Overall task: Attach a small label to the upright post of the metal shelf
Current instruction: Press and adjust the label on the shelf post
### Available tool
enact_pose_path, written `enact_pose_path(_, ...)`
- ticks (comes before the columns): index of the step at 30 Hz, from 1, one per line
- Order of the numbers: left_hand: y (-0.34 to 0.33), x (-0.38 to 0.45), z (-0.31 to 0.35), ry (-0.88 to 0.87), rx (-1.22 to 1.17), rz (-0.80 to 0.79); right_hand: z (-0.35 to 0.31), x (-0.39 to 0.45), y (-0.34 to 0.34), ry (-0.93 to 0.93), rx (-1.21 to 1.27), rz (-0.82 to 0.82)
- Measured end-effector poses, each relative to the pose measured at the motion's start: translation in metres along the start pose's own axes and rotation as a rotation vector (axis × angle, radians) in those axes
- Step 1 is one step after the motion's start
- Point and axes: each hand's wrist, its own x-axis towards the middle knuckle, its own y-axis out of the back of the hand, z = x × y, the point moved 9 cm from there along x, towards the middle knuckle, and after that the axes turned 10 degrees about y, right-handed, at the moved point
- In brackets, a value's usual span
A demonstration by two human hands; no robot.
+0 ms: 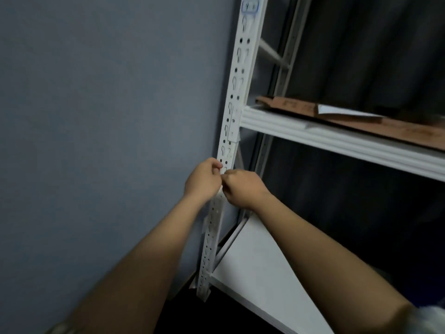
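The white perforated upright post [237,78] of the metal shelf runs from the top of the view down to the floor. My left hand [201,179] and my right hand [243,188] meet in front of the post at mid height, fingertips pinched together against it. Whatever they pinch is tiny and hidden by the fingers; a speck of red shows at my left fingertips. Near the top of the post sits a small label with a blue border [250,6].
A blue-grey wall [108,104] stands close on the left. A white shelf beam [337,143] carries flat brown cardboard [361,119] and a white sheet. A lower white shelf board [265,273] lies below my right forearm. Dark floor shows at the bottom.
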Motion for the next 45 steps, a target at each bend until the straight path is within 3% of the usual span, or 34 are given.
enact_pose_path(7,0.068,-0.034,0.088,-0.091,0.274,0.1,0.007,-0.019,0.118,-0.167,0.032,0.122)
enact_pose_path(19,0.162,-0.057,0.206,-0.223,0.347,0.231,0.015,-0.02,0.267,-0.195,-0.029,0.262)
enact_pose_path(26,0.182,0.008,0.226,-0.24,0.244,0.318,0.072,0.025,0.277,-0.259,0.076,0.385)
enact_pose_path(33,0.17,0.088,0.262,-0.376,0.086,0.405,0.176,0.079,0.277,-0.432,0.542,0.848)
enact_pose_path(40,0.141,0.139,0.279,-0.562,-0.089,0.393,0.222,0.127,0.249,-0.252,0.811,0.91)
enact_pose_path(45,0.131,0.149,0.28,-0.667,-0.093,0.481,0.231,0.134,0.239,-0.131,0.937,0.961)
